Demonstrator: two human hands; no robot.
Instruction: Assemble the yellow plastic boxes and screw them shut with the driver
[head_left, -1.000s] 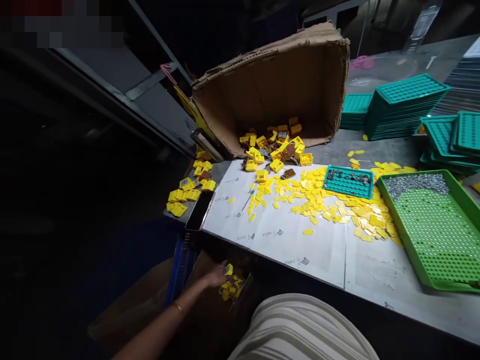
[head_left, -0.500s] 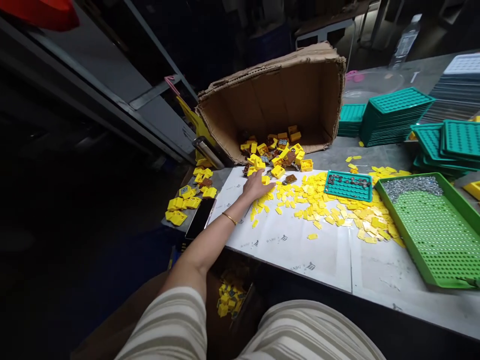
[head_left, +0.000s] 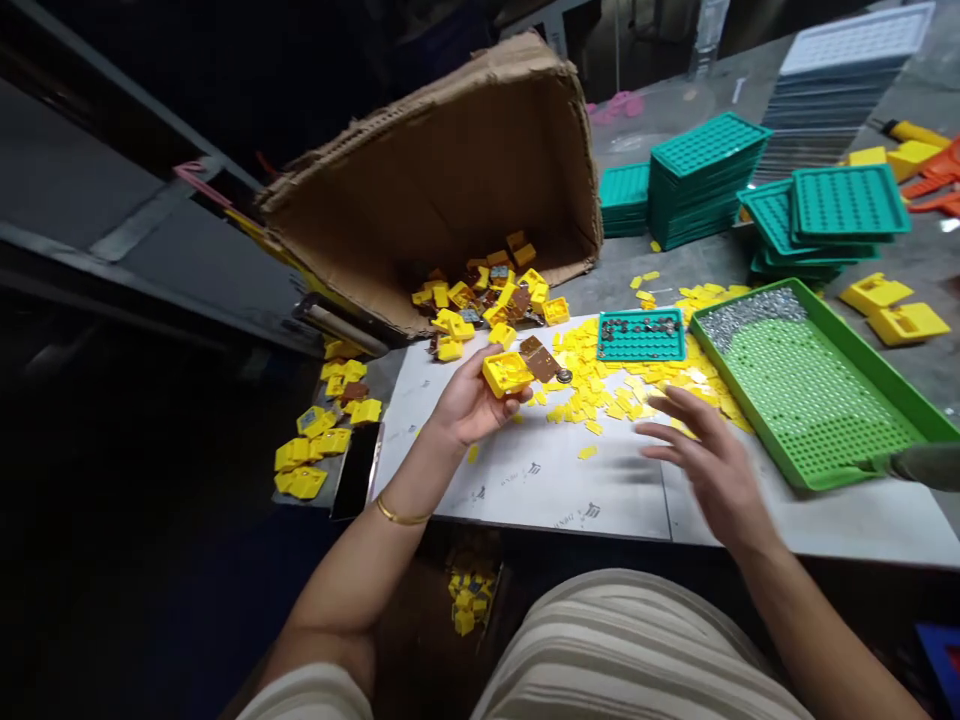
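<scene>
- The left hand (head_left: 466, 405) is gripping a yellow casing (head_left: 510, 373), thumb and fingers curling around it, and the casing is sitting above the worktop (head_left: 705, 265) with its hollow side showing.
- Right beside that casing, a brown flap (head_left: 538, 357) is showing, a round metal disc (head_left: 564, 376) sitting at its corner; whether the flap is touching the casing, I cannot tell.
- Over to the right hand (head_left: 705, 455): it is hovering open above a white sheet (head_left: 517, 500), fingers spreading, a little blurred, gripping nothing that shows.
- Flat yellow chips (head_left: 592, 375) are scattering across the middle of the sheet, between and beyond the two hands.
- Among those chips a small teal tray (head_left: 637, 350) is lying, dark bits filling its far rows.
- Farther right, a big green tray (head_left: 855, 405) is resting near the right hand, silver bits (head_left: 757, 315) heaping at its far end.
- Behind the left hand, a cardboard box (head_left: 427, 170) is lying on its side, a pile of casings (head_left: 454, 323) spilling from its mouth.
- At the left edge, a phone (head_left: 358, 470) is lying beside more loose casings (head_left: 307, 452).
- At the back, teal trays (head_left: 694, 200) are standing stacked.
</scene>
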